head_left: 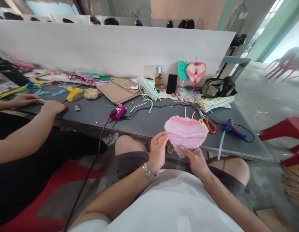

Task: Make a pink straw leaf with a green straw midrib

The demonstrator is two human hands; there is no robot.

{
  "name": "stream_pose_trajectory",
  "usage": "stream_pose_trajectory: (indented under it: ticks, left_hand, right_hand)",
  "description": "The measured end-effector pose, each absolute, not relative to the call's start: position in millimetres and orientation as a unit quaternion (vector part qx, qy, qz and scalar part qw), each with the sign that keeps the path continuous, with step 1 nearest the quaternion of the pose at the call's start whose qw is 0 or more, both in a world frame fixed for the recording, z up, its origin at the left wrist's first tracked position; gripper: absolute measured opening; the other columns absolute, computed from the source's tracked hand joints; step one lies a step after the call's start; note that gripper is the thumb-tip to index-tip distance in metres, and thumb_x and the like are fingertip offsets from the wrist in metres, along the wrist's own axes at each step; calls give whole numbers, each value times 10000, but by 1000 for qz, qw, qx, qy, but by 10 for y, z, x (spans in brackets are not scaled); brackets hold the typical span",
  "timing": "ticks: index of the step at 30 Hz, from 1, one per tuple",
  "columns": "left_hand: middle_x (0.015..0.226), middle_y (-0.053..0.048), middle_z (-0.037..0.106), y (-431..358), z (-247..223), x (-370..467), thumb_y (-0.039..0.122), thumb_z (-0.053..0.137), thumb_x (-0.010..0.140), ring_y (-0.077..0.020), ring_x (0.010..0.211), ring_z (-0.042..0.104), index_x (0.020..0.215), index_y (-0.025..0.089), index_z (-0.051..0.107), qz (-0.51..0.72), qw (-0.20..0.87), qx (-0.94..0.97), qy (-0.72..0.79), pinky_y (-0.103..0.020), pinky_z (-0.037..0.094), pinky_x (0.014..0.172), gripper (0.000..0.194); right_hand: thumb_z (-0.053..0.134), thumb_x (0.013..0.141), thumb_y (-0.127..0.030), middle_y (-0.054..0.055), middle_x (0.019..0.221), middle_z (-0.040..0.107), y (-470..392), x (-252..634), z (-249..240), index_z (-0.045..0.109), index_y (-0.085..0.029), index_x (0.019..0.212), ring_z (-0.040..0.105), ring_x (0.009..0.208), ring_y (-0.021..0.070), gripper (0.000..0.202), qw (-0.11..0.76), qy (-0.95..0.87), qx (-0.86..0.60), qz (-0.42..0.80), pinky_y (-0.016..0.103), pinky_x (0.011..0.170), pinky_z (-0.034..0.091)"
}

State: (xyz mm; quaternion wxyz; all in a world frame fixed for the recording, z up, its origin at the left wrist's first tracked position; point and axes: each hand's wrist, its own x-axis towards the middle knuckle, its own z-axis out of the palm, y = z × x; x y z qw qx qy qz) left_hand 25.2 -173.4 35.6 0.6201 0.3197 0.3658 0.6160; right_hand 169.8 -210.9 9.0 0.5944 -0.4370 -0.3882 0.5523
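A pink and lilac heart-shaped piece, ribbed with rows of strips, is held up in front of the table's front edge. My left hand, with a metal watch on its wrist, pinches the heart's left edge between thumb and fingers. On the lower right side, my right hand grips the same heart with the thumb on its face and the other fingers behind. Just behind the heart lie scissors with orange and yellow handles. A blue glue gun with a clear stick rests to the right.
Grey table ahead holds a magenta power socket, cables, cardboard, strip bundles, a phone, a jar and two finished hearts. At left are a person's hands; a red stool stands right.
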Motion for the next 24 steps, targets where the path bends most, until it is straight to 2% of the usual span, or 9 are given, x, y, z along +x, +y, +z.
stream_pose_trajectory:
  ticks: [6,10,12,17,24]
  left_hand:
    - [570,44,478,-1693,414,181,387,770,760,-82,548,385,628,171,640,613,540,395,420,-227,315,545,285]
    - [560,41,429,-1682,478,118,362,722,798,-92,563,352,579,169,607,600,507,457,417,-245,293,553,314]
    - [567,35,451,-1670,493,92,363,711,814,-100,577,377,584,166,617,591,501,481,410,-250,307,565,317]
    - [717,0,654,-1616,507,79,364,750,778,-128,679,546,748,169,712,603,558,426,379,-242,424,659,201]
    - [672,32,614,-1595,576,104,320,788,700,-95,620,526,720,177,630,605,610,355,369,-223,417,637,214]
  right_hand:
    - [868,752,-387,62,1147,790,-2102,1746,110,812,-240,1092,712,1094,293,374,590,-399,-439,548,475,1096,472]
    - [877,738,-388,56,1130,795,-2100,1761,135,810,-257,1101,725,1057,287,391,594,-393,-438,549,467,1059,500]
    - [878,739,-380,52,1129,796,-2097,1764,139,805,-265,1114,727,1056,284,399,594,-391,-439,549,465,1055,503]
    - [899,702,-371,53,1091,805,-2083,1760,164,806,-251,1107,726,1068,296,433,602,-375,-432,558,476,1078,492]
    - [894,702,-377,58,1110,800,-2094,1761,155,807,-259,1103,716,1101,312,427,597,-376,-441,555,496,1077,494]
